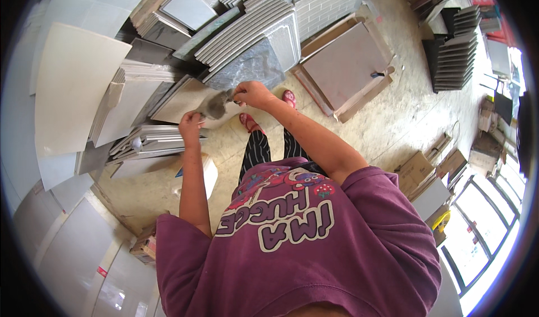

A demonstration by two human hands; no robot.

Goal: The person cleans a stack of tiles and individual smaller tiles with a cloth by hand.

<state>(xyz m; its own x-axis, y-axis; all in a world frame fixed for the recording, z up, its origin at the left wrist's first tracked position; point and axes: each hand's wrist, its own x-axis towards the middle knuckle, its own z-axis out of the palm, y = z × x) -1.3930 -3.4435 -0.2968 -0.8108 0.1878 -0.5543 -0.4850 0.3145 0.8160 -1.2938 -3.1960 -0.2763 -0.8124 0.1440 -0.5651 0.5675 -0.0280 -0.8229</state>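
A small, crumpled grey cloth (215, 106) is stretched in the air between my two hands, in front of my feet. My right hand (254, 95) pinches its upper right end. At its lower left end, the closed fingers of my left hand (191, 127) hold the edge. Just beyond the cloth lean a blue-grey marbled tile (250, 65) and a beige tile (178, 102), both standing on edge.
Several stacked tiles (247, 33) lean along the far side. A large cream tile (76, 87) stands at left. An opened carton with a flat tile (347, 64) lies on the floor (370, 129) at right. Dark tiles (457, 50) fill a rack at far right.
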